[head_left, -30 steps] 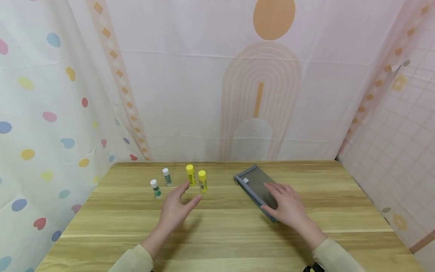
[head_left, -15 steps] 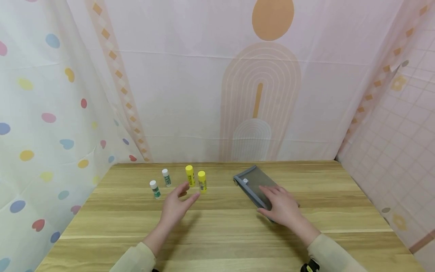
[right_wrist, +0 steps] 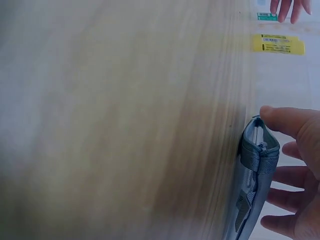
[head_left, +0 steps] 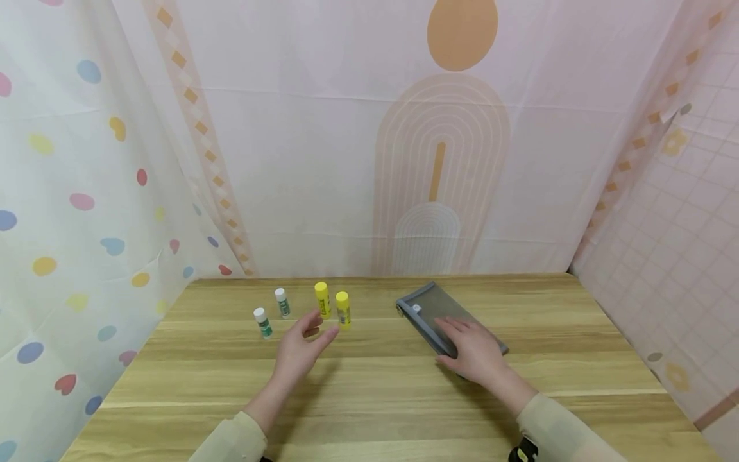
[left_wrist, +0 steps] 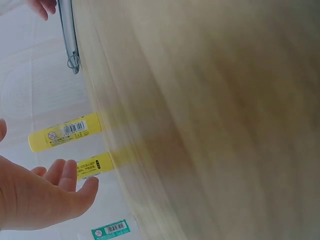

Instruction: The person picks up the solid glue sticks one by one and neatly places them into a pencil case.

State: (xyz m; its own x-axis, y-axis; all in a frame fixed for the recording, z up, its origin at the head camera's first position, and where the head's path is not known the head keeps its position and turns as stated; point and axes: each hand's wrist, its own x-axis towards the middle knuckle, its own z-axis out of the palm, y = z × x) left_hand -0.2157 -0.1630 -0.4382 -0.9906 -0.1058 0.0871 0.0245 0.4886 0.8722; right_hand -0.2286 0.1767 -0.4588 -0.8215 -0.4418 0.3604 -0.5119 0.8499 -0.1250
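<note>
Head view: shows, against one second ago, the right hand (head_left: 476, 353) slightly nearer to the person and more to the left on the grey pouch (head_left: 430, 309), with a near corner of the pouch now uncovered. Shows the left hand (head_left: 300, 350) with fingers a bit more bent, and all the tubes in the same places. Presents the pouch flat and diagonal on the wooden table (head_left: 369, 404), beneath the right fingers, reaching beyond their tips. In the right wrist view, shows that hand relaxed, fingers spread, thumb at the pouch's end, grasping nothing. Places the left yellow tube (head_left: 321, 296) and the right yellow tube (head_left: 343, 309) upright just beyond the left fingertips. Shows the left hand also loose, without a grasp; cannot tell if touching a tube.
</note>
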